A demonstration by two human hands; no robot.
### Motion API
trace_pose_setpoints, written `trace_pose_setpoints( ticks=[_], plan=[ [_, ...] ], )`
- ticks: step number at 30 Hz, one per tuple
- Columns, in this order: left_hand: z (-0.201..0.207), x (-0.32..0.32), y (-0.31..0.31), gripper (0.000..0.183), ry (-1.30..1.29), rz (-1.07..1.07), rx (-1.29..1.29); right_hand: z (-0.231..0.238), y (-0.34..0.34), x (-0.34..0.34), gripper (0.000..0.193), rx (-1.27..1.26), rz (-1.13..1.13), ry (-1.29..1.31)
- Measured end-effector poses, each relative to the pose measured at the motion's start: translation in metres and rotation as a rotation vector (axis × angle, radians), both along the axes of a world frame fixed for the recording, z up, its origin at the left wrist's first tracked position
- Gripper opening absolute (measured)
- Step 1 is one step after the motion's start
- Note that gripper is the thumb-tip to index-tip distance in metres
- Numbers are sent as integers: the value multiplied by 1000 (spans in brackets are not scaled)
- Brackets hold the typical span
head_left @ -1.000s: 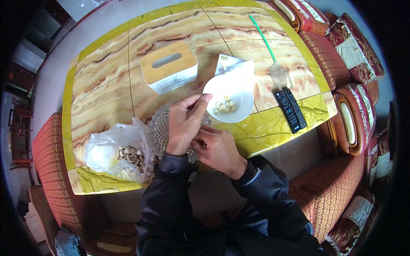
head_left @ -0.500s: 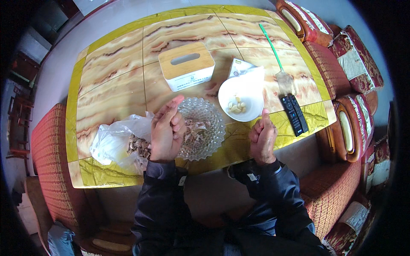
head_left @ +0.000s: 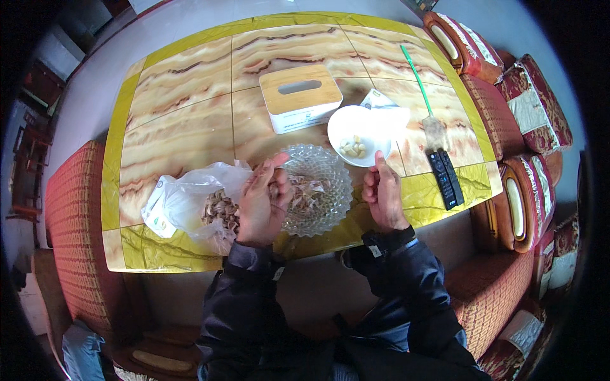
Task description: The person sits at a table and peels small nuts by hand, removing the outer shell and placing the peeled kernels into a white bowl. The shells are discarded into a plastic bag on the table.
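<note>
- From my remote seat I am seeing pale cloves (head_left: 352, 147) lying in a small heap inside the white bowl (head_left: 345, 119), which is standing right of the table's middle.
- The right hand (head_left: 385, 192) is hovering at the bowl's near side, thumb raised, fingers half curled; its thumb tip is overlapping the rim in my view (whether it is touching, I cannot tell).
- The left hand (head_left: 264, 200) is hanging at the left side of the clear glass dish (head_left: 338, 179), its fingers loosely bent; whether either hand is gripping something small, I cannot tell.
- Dry, papery scraps (head_left: 310, 192) are lying in the dish, between the two hands.
- Left of the left hand, a clear plastic bag (head_left: 184, 197) is slumping near the table edge, with brown pieces (head_left: 221, 208) showing.
- A wood-topped tissue box (head_left: 305, 115) is sitting farther off, just left of the bowl.
- On the right, two dark remotes (head_left: 447, 180) are lying side by side, nearer than a green-handled swatter (head_left: 417, 80).
- The marble-patterned table (head_left: 181, 127) is bearing everything.
</note>
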State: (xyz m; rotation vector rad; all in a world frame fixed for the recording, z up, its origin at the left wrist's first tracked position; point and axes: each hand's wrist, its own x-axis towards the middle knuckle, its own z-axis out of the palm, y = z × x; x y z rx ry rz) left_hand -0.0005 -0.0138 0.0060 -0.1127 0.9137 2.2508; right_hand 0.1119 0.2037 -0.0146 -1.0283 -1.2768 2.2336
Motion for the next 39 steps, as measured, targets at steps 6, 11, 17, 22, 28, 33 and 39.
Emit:
trace_pose_setpoints(
  ticks=[6,11,17,22,28,33,39],
  plan=[
    [-9,3,10,40,-77,-45,135,10,-33,3,37,657,67,95],
    [-13,4,12,49,-90,-144,274,11,-63,-15,14,1017,301,195],
    [-10,3,9,58,-73,-200,301,10,-75,-33,23,1172,405,228],
    [-14,3,7,48,-27,-97,200,8,-76,-37,14,770,408,329],
    [-22,5,3,22,331,-59,-60,21,-72,-29,6,386,411,88],
    [-19,5,3,19,249,-73,-29,28,-75,-27,11,397,424,191],
    [-16,3,4,12,88,-119,21,24,-74,-30,16,646,412,286]
  ],
)
